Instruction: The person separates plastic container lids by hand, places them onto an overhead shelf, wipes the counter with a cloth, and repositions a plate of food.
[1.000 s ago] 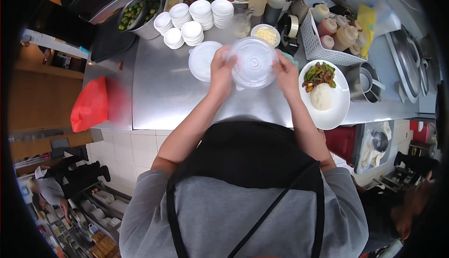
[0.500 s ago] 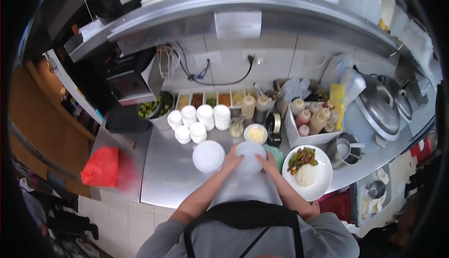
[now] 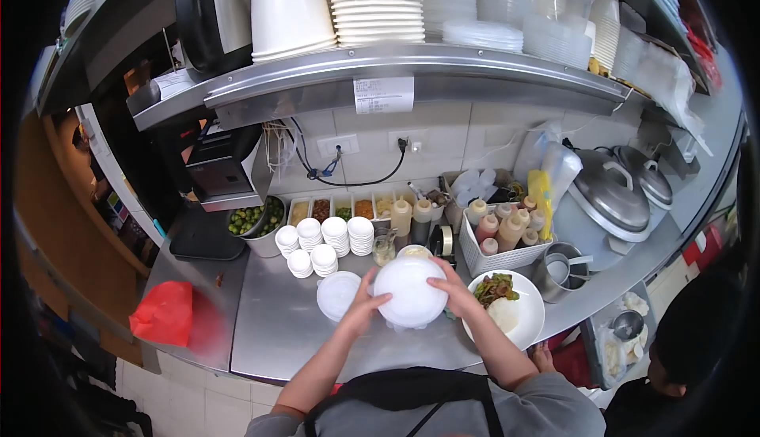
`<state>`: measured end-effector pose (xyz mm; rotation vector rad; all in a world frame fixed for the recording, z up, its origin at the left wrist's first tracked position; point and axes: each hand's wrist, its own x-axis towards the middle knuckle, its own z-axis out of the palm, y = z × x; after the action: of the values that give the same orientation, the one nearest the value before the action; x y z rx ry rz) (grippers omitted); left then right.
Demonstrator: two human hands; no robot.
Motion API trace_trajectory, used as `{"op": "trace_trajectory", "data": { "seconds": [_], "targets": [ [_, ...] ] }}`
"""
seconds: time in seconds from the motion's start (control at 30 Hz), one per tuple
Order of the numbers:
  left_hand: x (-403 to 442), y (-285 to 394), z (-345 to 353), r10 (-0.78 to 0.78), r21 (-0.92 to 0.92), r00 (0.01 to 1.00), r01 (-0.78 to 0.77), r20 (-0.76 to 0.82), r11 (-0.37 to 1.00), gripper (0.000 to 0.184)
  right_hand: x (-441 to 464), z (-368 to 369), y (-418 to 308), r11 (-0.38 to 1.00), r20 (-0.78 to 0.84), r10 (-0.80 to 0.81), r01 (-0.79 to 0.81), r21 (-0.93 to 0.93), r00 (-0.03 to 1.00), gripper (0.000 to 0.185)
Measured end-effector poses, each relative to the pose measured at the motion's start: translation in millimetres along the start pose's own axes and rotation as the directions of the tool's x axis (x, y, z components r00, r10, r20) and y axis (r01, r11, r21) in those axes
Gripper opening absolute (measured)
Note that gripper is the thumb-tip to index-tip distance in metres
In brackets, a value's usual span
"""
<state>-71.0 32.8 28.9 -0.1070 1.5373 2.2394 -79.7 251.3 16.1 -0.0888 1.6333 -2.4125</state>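
The left hand [image 3: 362,305] and right hand [image 3: 456,291] pinch a round, cloudy-white plastic lid [image 3: 410,294] between them. Left of this grip, nearer the left hand, lies a flat, round white plastic disc [image 3: 338,297].

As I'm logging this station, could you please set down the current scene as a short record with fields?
Left hand: grips left side of pale round plastic piece
Right hand: grips its right side
Left on counter: another pale round piece
Right on counter: white plate bearing rice
Back: stacked small white cups, left; white basket of squeeze bottles, right
Unclear: whether held piece is lid or container
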Motion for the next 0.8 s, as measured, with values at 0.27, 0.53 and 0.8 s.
{"op": "trace_trajectory", "data": {
  "seconds": [0.27, 0.53, 0.8],
  "targets": [
    [-73.8, 200.6, 67.1, 0.743, 0.290, 0.494, -0.869, 0.452, 0.401, 0.089, -33.0, 59.4, -254.5, 0.770, 0.123, -0.637, 0.636, 0.046, 0.761, 0.058],
    [-54.1, 354.8, 187.8, 0.735, 0.570, 0.075, -0.685, 0.674, -0.453, 0.053, 71.2, 42.9, -458.0, 0.782, -0.198, -0.623, 0.606, -0.144, 0.757, 0.047],
    [62.5, 397.8, 275.9, 0.520, 0.583, 0.272, -0.479, 0.810, -0.657, 0.060, 82.7, 46.4, -449.6, 0.684, -0.275, -0.715, 0.561, -0.466, 0.643, 0.064]
  ]
}}
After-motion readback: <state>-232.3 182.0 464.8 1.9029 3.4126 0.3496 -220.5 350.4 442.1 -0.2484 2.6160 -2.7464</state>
